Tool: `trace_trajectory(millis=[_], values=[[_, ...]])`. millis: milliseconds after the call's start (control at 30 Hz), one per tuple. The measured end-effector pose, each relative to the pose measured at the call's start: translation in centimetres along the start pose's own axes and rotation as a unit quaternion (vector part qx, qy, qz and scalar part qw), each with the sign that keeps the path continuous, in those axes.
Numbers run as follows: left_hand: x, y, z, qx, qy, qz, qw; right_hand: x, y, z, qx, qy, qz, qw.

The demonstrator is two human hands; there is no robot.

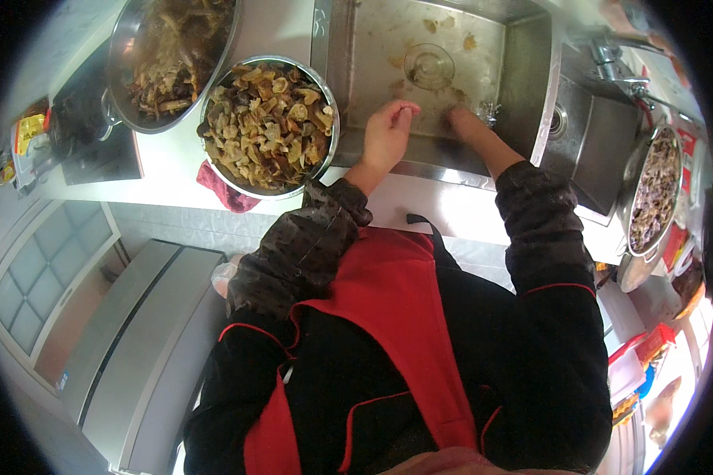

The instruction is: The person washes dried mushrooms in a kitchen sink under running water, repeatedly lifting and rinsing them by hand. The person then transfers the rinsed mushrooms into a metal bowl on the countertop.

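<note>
A large steel sink [356, 71] holds shallow water, with brownish bits around a round drain piece [429, 65]. My left hand [390, 133] is over the near side of this sink, fingers bent and thumb against them; whether something small lies between them is unclear. Farther right, my right hand [466, 123] reaches down into the water, its fingers hidden and water splashing beside the wrist. To the left of the sink, a steel bowl [334, 139] is full of cut mushroom-like pieces [261, 127].
A larger steel pot [112, 77] of brown food stands at upper left, beside a dark cooktop [104, 157]. A red cloth [229, 190] lies partly under the bowl. Right are a smaller basin [606, 142], a faucet [609, 59] and another filled pot [636, 154].
</note>
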State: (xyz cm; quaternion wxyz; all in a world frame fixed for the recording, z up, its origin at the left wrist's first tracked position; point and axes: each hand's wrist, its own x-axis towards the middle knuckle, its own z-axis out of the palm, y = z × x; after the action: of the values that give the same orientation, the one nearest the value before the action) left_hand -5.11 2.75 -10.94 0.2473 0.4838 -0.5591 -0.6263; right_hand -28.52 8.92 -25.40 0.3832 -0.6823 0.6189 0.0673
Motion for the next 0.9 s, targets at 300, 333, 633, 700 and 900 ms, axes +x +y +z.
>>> trace_trajectory(millis=[300,333,633,700,900], values=[[1.5,-0.2,0.6,-0.380,0.061,-0.314,0.868,-5.9,-12.5,-9.1,0.325,0.176,-0.120,0.921],[1.7,-0.2,0.2,-0.416,0.034,-0.324,0.849,-5.9,-12.2,-9.9,0.321,0.172,-0.038,0.930],[0.7,-1.2,-1.4,-0.380,-0.010,-0.261,0.887,-3.4,-1.1,-7.9,-0.029,0.119,0.213,0.969],[0.6,-1.4,-1.7,-0.391,0.011,-0.250,0.886,-2.5,-0.2,-6.3,-0.049,0.107,0.198,0.973],[0.8,-1.2,-1.9,-0.397,0.070,-0.257,0.878,-0.2,1.9,-2.5,-0.047,0.039,0.163,0.985]])
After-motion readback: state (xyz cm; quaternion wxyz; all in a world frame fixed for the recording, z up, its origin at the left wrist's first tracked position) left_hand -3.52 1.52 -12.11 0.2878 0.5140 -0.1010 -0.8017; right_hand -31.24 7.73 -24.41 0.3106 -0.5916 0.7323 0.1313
